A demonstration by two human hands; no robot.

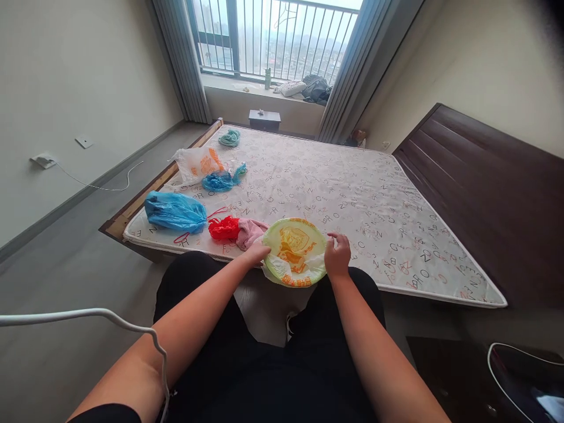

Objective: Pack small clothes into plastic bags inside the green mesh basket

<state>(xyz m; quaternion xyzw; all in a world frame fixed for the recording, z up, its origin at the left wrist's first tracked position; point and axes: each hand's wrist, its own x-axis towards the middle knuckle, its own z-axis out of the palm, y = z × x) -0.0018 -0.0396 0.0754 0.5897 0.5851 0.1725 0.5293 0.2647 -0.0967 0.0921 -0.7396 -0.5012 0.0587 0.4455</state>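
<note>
Between my knees is a round, pale-green rimmed bin or basin (268,267); I cannot tell which. A translucent plastic bag (294,249) with orange print lies over its mouth and sags inside. My left hand (257,254) grips the bag's edge at the left side of the rim. At the right side, my right hand (338,254) pinches the same edge with curled fingers. Just left of the rim, a pink cloth (251,232) lies on the mattress, touching a crumpled red plastic bag (224,228).
On the patterned mattress (317,176) lie a large blue plastic bag (175,211), a smaller blue bag (219,181), a white bag with orange print (194,164) and a teal bundle (230,138). A white cable (110,314) crosses near my left arm. A dark headboard (480,205) stands right.
</note>
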